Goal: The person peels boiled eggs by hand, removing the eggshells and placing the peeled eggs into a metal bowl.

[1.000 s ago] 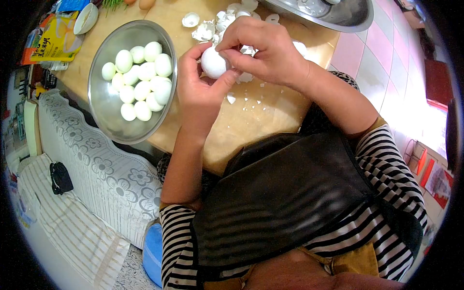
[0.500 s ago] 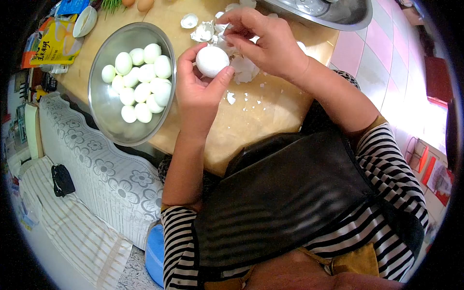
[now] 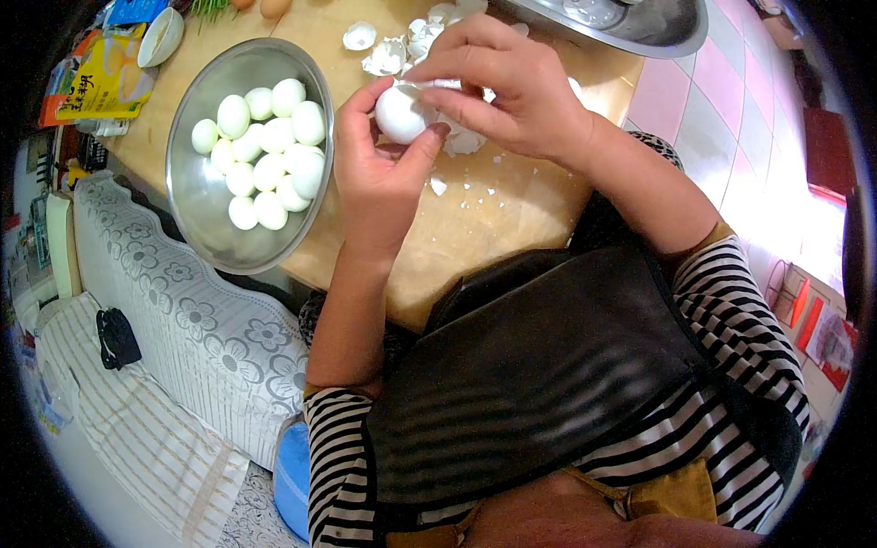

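My left hand holds a white egg between thumb and fingers, above the wooden table. My right hand is at the egg's right side, thumb and fingers pinched on a small piece of white shell. Broken shells lie in a pile behind the hands, with small bits in front of them. To the left stands a steel bowl with several peeled eggs in it.
A large steel basin stands at the table's back right. At the back left are a small white bowl, a yellow packet, green stalks and brown eggs. A patterned cloth covers something left of the table.
My right hand moved away from the egg, then came back to it. My left hand has kept hold of the egg, nearly in place.
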`<action>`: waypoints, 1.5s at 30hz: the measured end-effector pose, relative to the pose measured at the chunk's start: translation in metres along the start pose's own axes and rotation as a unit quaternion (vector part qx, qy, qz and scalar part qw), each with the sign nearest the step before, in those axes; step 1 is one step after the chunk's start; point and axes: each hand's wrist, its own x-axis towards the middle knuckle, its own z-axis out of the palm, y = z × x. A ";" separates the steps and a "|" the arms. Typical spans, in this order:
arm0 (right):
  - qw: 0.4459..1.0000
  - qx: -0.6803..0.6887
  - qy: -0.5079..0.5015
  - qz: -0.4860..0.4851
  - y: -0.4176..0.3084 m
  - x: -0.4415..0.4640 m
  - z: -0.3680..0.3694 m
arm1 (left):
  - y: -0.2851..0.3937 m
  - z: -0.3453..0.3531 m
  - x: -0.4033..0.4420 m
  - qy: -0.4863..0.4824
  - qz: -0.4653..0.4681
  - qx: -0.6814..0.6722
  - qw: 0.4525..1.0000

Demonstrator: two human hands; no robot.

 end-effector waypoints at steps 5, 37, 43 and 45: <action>0.999 -0.005 -0.024 -0.040 -0.002 -0.005 0.005 | -0.005 0.000 0.001 0.010 0.035 0.016 0.999; 0.998 0.044 -0.035 -0.029 0.002 -0.003 0.005 | -0.003 -0.002 0.001 0.024 0.026 -0.014 0.999; 0.998 0.037 -0.043 -0.029 0.002 -0.005 0.005 | -0.007 -0.004 0.001 0.031 0.050 0.038 0.998; 0.998 0.038 -0.050 -0.018 0.002 -0.005 0.005 | -0.006 -0.005 0.000 0.020 0.040 0.066 0.997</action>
